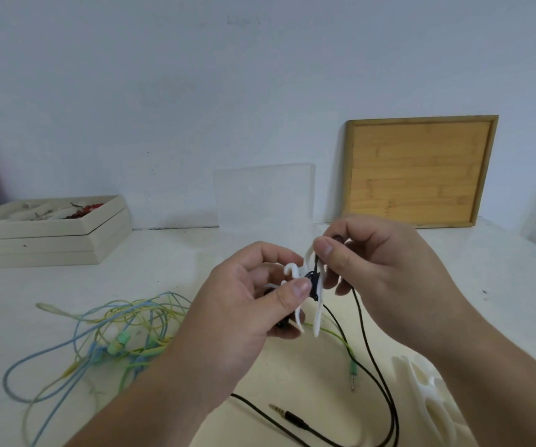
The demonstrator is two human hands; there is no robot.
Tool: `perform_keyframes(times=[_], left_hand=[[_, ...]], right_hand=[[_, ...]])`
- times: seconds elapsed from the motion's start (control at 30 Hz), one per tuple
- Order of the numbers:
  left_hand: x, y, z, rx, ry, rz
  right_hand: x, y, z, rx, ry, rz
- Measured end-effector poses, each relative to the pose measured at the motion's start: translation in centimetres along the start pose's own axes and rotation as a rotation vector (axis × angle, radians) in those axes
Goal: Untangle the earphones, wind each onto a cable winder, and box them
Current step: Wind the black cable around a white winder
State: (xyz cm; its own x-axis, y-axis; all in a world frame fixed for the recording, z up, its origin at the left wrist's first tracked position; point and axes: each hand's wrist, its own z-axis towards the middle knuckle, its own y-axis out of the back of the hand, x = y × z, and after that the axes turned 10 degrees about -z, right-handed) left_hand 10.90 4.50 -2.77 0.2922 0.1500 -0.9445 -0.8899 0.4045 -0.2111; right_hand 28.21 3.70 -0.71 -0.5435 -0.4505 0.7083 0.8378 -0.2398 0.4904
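Left hand (pixel 253 304) gripping white cable winder (pixel 316 314); right hand (pixel 376 262) pinching black earphone cable (pixel 366 343) against it; tangled blue-green earphones (pixel 108 340) on table (pixel 176 262)

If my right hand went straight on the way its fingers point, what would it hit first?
Probably the white cable winder in the left hand; the right hand, pinching the black cable, points left at it.

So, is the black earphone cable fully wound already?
Only partly. Some turns sit on the white cable winder; the black earphone cable hangs down and its plug lies on the table.
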Motion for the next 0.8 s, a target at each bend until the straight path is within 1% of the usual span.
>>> perform_keyframes(times=[0.07, 0.13, 0.4, 0.6, 0.7, 0.73, 0.8], left_hand=[[0.0, 0.1, 0.0, -0.004, -0.007, 0.032], [0.0, 0.2, 0.1, -0.009, -0.024, 0.071], [-0.2, -0.1, -0.2, 0.035, -0.05, 0.099], [-0.3, -0.2, -0.3, 0.042, 0.011, 0.135], [-0.2, -0.2, -0.2, 0.05, 0.023, 0.076], [-0.2, -0.2, -0.2, 0.052, 0.024, 0.055], [-0.1, -0.1, -0.2, 0.066, 0.025, 0.016]], right_hand=[[0.2, 0.3, 0.0, -0.032, 0.029, -0.105], [0.4, 0.5, 0.0, -0.055, 0.052, -0.14], [0.2, 0.7, 0.1, -0.085, -0.066, -0.018], [0.5, 0.5, 0.0, -0.07, 0.011, -0.081], [0.1, 0.5, 0.0, -0.085, -0.076, -0.06], [-0.2, 0.5, 0.1, -0.066, -0.127, -0.014], [-0.5, 0.6, 0.2, 0.015, -0.244, 0.162]])
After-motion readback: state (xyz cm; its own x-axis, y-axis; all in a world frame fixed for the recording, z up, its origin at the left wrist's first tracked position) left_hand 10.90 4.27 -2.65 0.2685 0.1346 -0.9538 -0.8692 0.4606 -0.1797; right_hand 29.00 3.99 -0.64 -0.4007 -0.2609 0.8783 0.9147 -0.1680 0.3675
